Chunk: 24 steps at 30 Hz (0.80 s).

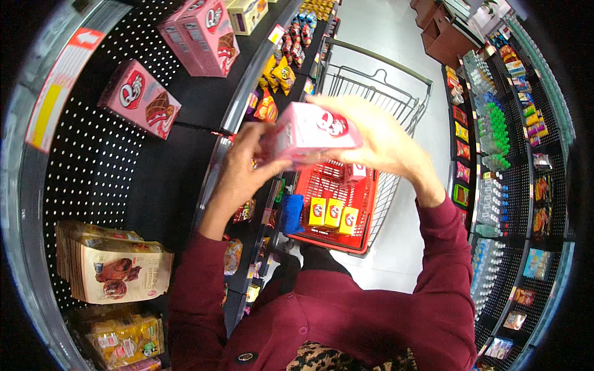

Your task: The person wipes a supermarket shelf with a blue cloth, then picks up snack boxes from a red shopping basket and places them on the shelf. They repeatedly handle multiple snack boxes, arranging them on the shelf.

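Between both hands, above a red plastic basket (304,185), is a pink snack box (306,130), slightly blurred. My left hand (250,160) grips its left end, with the thumb along the lower edge. At the box's right end, my right hand (376,134) wraps over the top and under the bottom. Inside the basket lie several yellow packs (334,212) and a pink box (356,172), partly hidden under my right hand. A blue cloth (293,213) hangs over the basket's left rim. On the black shelf to the left, a single pink box (141,99) leans at an angle.
The basket rests at a wire shopping cart (390,92). More pink boxes (209,37) stand on the upper left shelf, bagged croissants (125,271) lower down. Small snack bags (280,74) fill the shelf beyond. Across the aisle, shelves hold bottles (494,134) and packets.
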### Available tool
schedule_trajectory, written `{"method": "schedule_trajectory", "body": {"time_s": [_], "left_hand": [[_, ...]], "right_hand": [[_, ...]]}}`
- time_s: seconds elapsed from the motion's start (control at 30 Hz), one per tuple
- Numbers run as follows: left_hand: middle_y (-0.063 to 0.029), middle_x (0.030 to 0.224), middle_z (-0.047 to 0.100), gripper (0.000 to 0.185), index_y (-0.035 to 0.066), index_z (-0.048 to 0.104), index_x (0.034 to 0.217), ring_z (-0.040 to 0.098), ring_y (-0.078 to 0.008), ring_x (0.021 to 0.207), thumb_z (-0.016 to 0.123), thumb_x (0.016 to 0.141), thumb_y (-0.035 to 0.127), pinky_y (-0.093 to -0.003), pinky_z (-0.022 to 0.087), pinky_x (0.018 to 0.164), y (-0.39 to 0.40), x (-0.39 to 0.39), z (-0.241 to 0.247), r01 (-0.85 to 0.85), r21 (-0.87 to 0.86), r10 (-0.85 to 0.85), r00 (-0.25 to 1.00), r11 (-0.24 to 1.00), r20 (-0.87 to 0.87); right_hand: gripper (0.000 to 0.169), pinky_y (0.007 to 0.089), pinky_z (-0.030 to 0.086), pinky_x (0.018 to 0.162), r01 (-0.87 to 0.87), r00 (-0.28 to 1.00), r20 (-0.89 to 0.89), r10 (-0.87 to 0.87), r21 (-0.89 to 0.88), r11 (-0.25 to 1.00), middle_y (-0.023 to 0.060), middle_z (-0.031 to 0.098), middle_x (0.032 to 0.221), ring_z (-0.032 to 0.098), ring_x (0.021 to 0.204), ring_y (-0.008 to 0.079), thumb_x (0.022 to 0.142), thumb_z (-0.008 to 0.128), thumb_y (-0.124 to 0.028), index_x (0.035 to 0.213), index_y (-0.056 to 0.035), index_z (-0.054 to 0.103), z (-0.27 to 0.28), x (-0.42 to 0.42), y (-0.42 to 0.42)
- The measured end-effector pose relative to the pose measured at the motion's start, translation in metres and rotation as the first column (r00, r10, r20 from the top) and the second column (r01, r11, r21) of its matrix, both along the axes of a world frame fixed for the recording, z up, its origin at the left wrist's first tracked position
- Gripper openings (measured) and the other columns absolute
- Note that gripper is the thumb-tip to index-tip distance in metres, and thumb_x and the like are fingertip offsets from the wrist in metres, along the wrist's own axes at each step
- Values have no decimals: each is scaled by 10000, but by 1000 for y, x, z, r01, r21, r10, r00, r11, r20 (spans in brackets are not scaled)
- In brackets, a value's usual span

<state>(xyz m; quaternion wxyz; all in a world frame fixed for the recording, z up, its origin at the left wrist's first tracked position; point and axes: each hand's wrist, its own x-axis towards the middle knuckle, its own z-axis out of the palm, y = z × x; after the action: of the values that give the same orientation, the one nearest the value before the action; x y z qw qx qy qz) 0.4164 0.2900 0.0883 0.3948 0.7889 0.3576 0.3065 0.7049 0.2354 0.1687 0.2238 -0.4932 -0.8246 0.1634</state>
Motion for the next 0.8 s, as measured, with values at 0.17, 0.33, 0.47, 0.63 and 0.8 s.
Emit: {"method": "schedule_trajectory", "body": {"time_s": [0.17, 0.33, 0.47, 0.63, 0.8], "left_hand": [[-146, 1405, 608, 735, 98, 479, 1573, 693, -222, 1091, 824, 928, 172, -359, 585, 856, -26, 31, -51, 72, -114, -88, 987, 991, -134], [-184, 1345, 650, 725, 94, 424, 1596, 738, -242, 962, 773, 963, 162, -403, 589, 878, -74, 30, -102, 81, -357, -127, 986, 931, -110], [-165, 1254, 698, 631, 73, 472, 1558, 738, -232, 949, 746, 993, 142, -376, 591, 858, -102, 2, -140, 35, -476, -106, 987, 879, -122], [-123, 1241, 738, 504, 59, 551, 1509, 721, -186, 1059, 692, 1026, 90, -324, 568, 906, -108, -25, -121, -139, -508, 63, 984, 850, -165], [-118, 1296, 725, 460, 56, 581, 1475, 714, -176, 1055, 691, 1030, 90, -321, 561, 911, -84, -39, -73, -299, -273, 277, 954, 914, -117]], "right_hand": [[831, 468, 532, 980, 304, 930, -152, -336, -198, 932, 206, 646, 1174, 645, 1098, 391, 861, 791, -324, 1610, -206, 452, -88, 13, -41], [850, 538, 520, 1022, 603, 764, -7, -645, -350, 717, 238, 624, 1281, 601, 1243, 432, 885, 772, -266, 1645, -232, 394, -232, 39, -62], [916, 570, 503, 1057, 721, 626, 42, -779, -412, 558, 288, 601, 1351, 573, 1282, 487, 853, 776, -232, 1660, -195, 343, -345, 53, -64], [981, 561, 555, 991, 828, 521, 207, -828, -357, 432, 321, 626, 1276, 636, 1190, 506, 828, 834, -217, 1644, -139, 296, -423, 56, -48], [996, 540, 570, 955, 861, 441, 235, -866, -383, 335, 269, 624, 1321, 629, 1215, 454, 845, 855, -306, 1651, -144, 294, -471, 54, -34]]}}
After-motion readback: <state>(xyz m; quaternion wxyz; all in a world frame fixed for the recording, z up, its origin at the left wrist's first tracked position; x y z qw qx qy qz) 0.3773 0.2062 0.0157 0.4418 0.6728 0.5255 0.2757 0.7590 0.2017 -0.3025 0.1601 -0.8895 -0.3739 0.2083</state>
